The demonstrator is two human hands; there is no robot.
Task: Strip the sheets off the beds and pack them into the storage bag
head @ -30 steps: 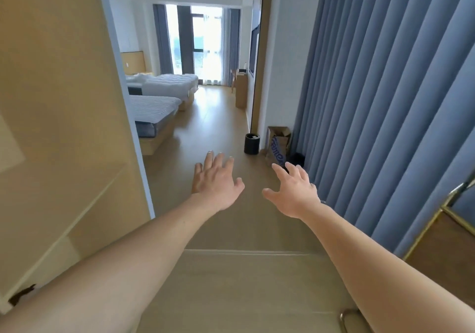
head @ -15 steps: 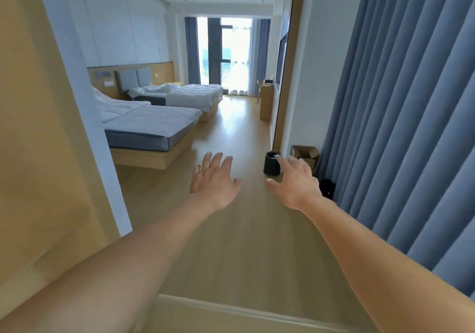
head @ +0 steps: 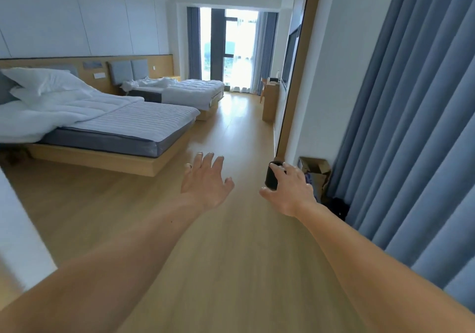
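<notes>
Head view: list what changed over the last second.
The person walked forward into the room, so the near bed with its pillows now shows fully. Nothing was taken hold of or let go. Left hand and right hand stay open, stretched ahead, empty.

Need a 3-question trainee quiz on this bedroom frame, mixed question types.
1. True or false: the left hand and the right hand both hold nothing.
2. Pick one: the white bedding on the near bed is A) bunched toward the head end, B) folded on the floor, C) hung over the curtain.
3. Fill in: the black bin stands on the floor next to a cardboard ____.

Key: 1 true; 2 A; 3 box.
</notes>
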